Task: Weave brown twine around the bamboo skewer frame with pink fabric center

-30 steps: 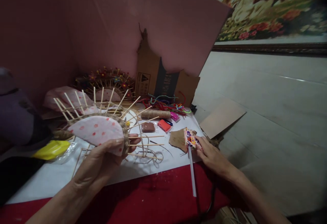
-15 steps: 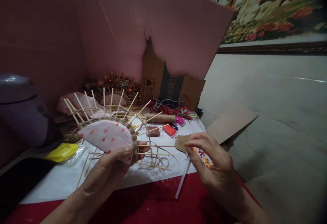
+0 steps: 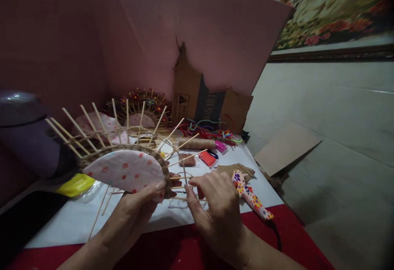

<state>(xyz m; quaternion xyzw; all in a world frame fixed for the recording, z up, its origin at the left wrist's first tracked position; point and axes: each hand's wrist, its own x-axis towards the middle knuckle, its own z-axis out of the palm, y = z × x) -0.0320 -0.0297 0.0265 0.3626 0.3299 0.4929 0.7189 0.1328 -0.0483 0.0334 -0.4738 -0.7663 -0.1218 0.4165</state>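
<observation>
My left hand (image 3: 135, 210) grips the lower right edge of a half-round piece (image 3: 126, 169) covered in white cloth with red spots. Its thumb lies on the cloth and its fingers are behind. A woven twine rim runs along the curve, and thin wooden sticks (image 3: 127, 116) fan out from it. My right hand (image 3: 217, 208) is closed at the right-hand sticks, thumb and forefinger pinching a strand of twine (image 3: 184, 171). Looser twine loops near there are partly hidden. A flower-patterned glue gun (image 3: 250, 196) lies right of this hand, its nozzle end over brown cardboard (image 3: 246, 169).
Behind are a twine roll (image 3: 197, 143), red (image 3: 207, 158) and brown (image 3: 187, 160) packets, and coloured pipe cleaners (image 3: 203, 129). A similar decorated half-round piece (image 3: 140, 119) stands at the back. On the left are a purple bottle (image 3: 24, 147), a yellow packet (image 3: 75, 184) and a black flat object (image 3: 30, 216).
My right hand has moved left from beside the glue gun to the sticks and now pinches the twine. The half-round piece has come nearer and shifted slightly; the glue gun shows more fully.
</observation>
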